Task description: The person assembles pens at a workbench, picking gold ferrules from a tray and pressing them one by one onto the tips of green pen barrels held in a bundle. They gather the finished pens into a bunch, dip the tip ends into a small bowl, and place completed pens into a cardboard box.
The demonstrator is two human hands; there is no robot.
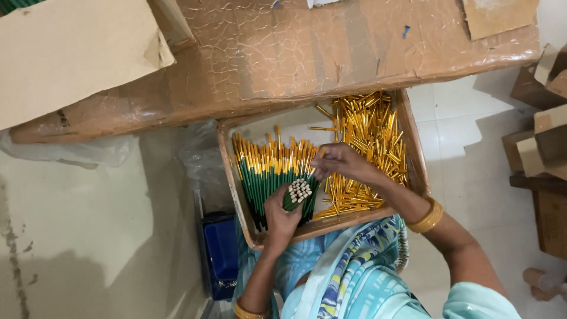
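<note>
Bundle of green sticks (296, 195) in left hand (279, 217) closed grip, right hand (338, 160) pinched beside it above tray (236, 195).

Gold bangles (426, 218), pale turquoise patterned garment (354, 277).

1 head-worn camera is looking steeply down, close over a shallow tray (413, 153) resting at the wearer's lap, floor (88, 236) showing beside.

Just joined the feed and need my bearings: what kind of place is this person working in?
Probably a small workshop for hand assembly. A tray holds green sticks and loose gold caps, the left hand grips a bundle, and taped cartons crowd the tiled floor.
</note>
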